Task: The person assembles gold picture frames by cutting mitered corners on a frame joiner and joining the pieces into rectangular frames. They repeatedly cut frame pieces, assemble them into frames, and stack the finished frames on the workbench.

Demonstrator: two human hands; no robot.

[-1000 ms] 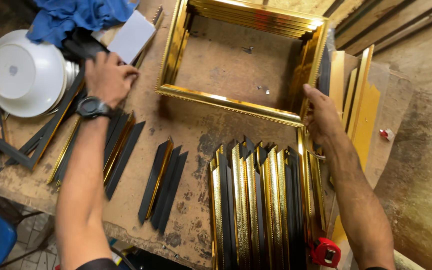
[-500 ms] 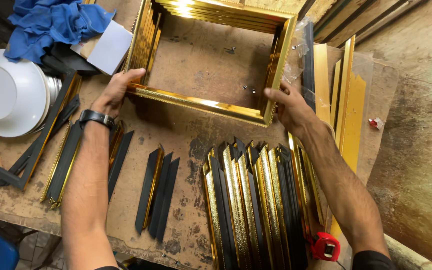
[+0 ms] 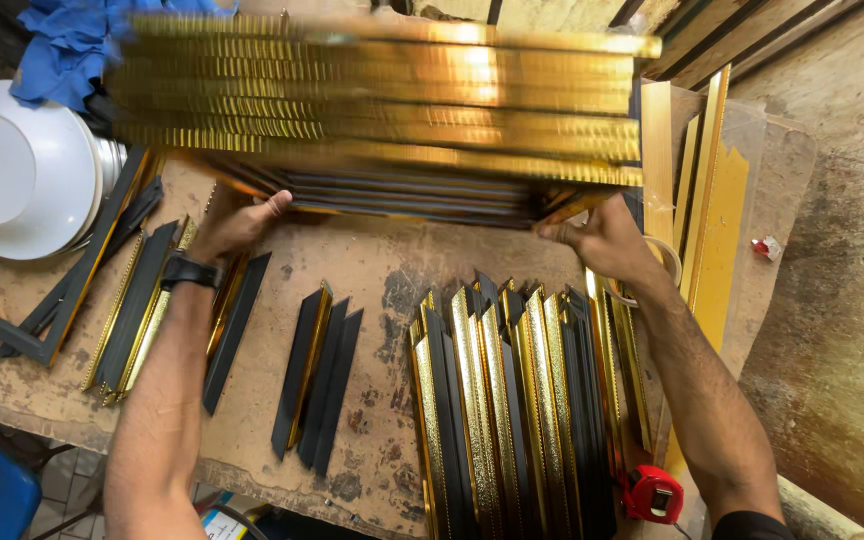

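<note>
Across the worn workbench (image 3: 372, 270) a stack of gold picture frames (image 3: 382, 100) stands tipped up on edge, blurred, its lower corners gripped from both sides. Below it, a row of cut gold-and-black moulding strips (image 3: 512, 400) lies side by side, with a smaller group of black strips (image 3: 317, 375) to their left. By the bench's left edge sits a white bowl (image 3: 17, 170) beside a blue cloth (image 3: 72, 40). At the frames' lower left corner the left hand (image 3: 237, 225), a black wristwatch (image 3: 190, 270) on its wrist, closes around the stack; the right hand (image 3: 607, 240) clasps the lower right corner. A red tape measure (image 3: 654, 493) lies near the front edge.
</note>
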